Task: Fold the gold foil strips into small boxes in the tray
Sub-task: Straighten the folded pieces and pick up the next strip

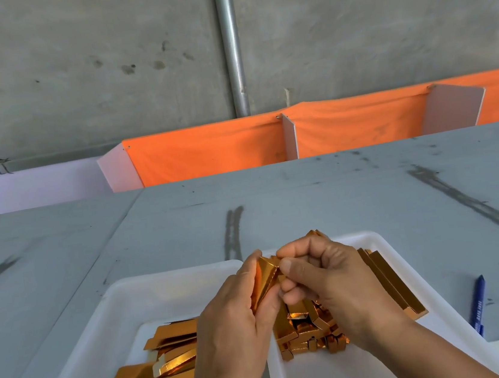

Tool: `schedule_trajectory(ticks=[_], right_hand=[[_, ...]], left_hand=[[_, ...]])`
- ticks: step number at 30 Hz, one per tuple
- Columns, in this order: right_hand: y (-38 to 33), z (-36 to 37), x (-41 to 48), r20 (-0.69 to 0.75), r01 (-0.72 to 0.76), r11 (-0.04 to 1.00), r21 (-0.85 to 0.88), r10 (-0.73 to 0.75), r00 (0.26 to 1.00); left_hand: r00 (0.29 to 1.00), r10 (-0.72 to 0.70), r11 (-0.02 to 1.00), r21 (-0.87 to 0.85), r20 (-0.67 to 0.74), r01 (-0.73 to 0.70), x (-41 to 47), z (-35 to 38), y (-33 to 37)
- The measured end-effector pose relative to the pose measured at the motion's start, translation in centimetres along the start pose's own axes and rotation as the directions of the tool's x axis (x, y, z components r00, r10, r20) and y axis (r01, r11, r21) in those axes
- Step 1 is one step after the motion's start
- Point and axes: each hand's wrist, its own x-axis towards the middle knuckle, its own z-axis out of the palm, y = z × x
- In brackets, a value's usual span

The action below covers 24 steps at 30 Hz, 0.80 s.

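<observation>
Item: one gold foil strip (264, 281), part-folded, held above the seam between two white trays, at six o'clock on the table (305, 194). The left hand (235, 310) grasps its lower length, fingers curled round it; the right hand (325, 277) pinches the upper end between thumb and forefinger. Stock: flat strips (157, 366) in the left tray (158, 278), seven o'clock of the hands; finished boxes (310, 332) heaped in the right tray (373, 238), five o'clock. Blue pen (477, 305), four o'clock. Risks, as judged: an uneven pinch creasing the foil off its score; a flap springing open; the piece slipping into the gap between the trays.
</observation>
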Motion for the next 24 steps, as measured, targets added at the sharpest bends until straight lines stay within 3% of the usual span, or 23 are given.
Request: schedule_trajectory(ticks=[9,12,18,21,24], right_hand=[[0.3,0.2,-0.3,0.039,0.145,0.974,-0.176,-0.140,0.989],[0.3,0.7,-0.3,0.061,0.131,0.979,-0.158,-0.123,0.991],[0.6,0.6,-0.1,-0.037,0.095,0.973,-0.209,-0.105,0.994],[0.4,0.2,0.1,-0.072,0.084,0.970,-0.228,-0.103,0.992],[0.2,-0.5,0.4,-0.136,0.066,0.978,-0.199,-0.095,0.986]], left_hand=[[1.000,0.013,0.998,0.064,-0.018,-0.012,-0.1,0.0,-0.2],[0.999,0.017,0.997,0.080,-0.038,-0.014,0.0,0.0,-0.1],[0.999,0.019,0.984,0.174,0.042,-0.026,-0.1,-0.2,0.6],[0.998,0.007,0.996,0.084,0.067,-0.013,-0.2,-0.1,0.3],[0.982,-0.056,0.980,-0.178,0.178,0.088,0.0,-0.3,0.1]])
